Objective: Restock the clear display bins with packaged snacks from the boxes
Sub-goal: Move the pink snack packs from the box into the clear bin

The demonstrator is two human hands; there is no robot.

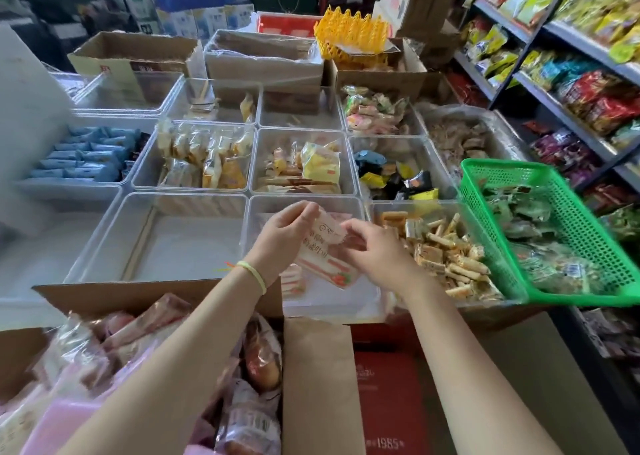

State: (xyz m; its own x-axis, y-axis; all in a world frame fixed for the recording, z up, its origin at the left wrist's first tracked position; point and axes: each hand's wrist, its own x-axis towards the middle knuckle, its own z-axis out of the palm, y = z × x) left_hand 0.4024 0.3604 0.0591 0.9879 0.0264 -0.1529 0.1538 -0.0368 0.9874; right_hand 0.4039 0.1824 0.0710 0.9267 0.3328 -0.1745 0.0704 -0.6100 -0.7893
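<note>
A pink-and-white snack packet [323, 246] is pinched at its far-left corner by the curled fingers of the left hand [282, 236], while its right edge is grasped by the thumb and fingers of the right hand [375, 255] — both hands are closed on the same packet, neither is free. The packet is held tilted just above the near middle clear bin [360, 208], which is close to bare; one or two like packets [292, 283] can be made out lying on its floor under the wrists.

The step in hand is judged to be the laying-down of this packet. It would be done well if the packet were lowered flat against the near wall, printed face up, and released only once it rests — so that later packets can be rowed beside it rather than heaped.

To the left, the neighbouring near bin [114, 219] holds nothing. To the right, a bin of small biscuit sticks [450, 253] lies just beside the right wrist, and a green basket [623, 292] is perched tilted over its right edge; a wide sweep of the right elbow should be avoided there. The supply is close by: an open cardboard box [138, 292] of wrapped snacks [261, 354] sits near and left, under the left forearm.
</note>
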